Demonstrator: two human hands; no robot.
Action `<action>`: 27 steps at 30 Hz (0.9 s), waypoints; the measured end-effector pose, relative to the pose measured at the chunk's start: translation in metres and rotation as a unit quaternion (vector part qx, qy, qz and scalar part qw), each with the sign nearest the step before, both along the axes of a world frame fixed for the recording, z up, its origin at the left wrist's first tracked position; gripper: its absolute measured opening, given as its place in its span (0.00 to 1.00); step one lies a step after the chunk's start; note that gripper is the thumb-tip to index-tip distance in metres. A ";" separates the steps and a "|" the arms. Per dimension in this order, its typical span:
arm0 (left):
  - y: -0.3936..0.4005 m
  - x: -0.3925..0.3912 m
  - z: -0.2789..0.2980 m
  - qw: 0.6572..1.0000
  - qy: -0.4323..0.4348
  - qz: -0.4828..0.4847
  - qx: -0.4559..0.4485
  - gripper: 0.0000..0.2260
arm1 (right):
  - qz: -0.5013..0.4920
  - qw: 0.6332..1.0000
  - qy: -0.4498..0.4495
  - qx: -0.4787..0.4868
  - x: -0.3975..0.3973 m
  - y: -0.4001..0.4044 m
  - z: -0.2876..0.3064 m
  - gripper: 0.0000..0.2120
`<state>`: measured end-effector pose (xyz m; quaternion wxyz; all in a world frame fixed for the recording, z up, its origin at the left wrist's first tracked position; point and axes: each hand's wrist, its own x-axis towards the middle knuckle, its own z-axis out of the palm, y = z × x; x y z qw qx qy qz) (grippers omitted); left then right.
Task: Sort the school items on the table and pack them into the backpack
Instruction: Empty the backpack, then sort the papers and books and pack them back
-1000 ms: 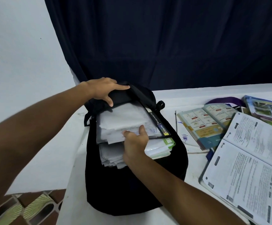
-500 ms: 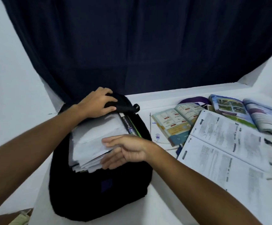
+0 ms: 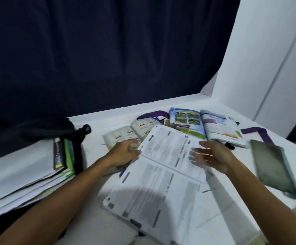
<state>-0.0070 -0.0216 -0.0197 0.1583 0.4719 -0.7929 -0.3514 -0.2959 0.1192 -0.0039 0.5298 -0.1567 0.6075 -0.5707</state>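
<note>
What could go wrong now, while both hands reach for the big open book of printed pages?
1. The large open book lies over the small open book and beside the colourful open book; lifting it may drag them or bend its loose pages.
2. The left hand is only at its edge and the right hand is open above it, so the hold may be weak.
3. The backpack looks full with the paper stack, so fitting may be difficult.

The white table (image 3: 97, 181) carries a black backpack (image 3: 37, 131), open books (image 3: 161, 165) and a grey notebook (image 3: 274, 167).
</note>
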 end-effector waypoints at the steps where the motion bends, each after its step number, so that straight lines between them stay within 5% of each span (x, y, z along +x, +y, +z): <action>1: -0.001 -0.017 -0.004 1.000 0.007 0.019 -0.001 0.20 | -0.029 1.000 0.004 0.008 -0.020 0.006 -0.004 0.06; 10: -0.027 -0.100 -0.002 0.983 0.008 0.164 0.076 0.24 | -0.089 0.990 -0.110 0.010 -0.068 -0.006 -0.032 0.14; 15: -0.034 -0.112 0.000 0.972 0.093 0.185 0.107 0.20 | -0.108 0.987 -0.117 0.015 -0.069 -0.012 -0.035 0.17; 22: -0.038 -0.111 0.002 0.878 0.300 0.261 0.267 0.14 | -0.125 0.984 -0.126 -0.009 -0.074 -0.017 -0.046 0.17; 27: -0.033 -0.093 0.006 0.846 0.365 0.273 0.277 0.16 | -0.111 0.976 -0.171 -0.083 -0.073 -0.010 -0.042 0.24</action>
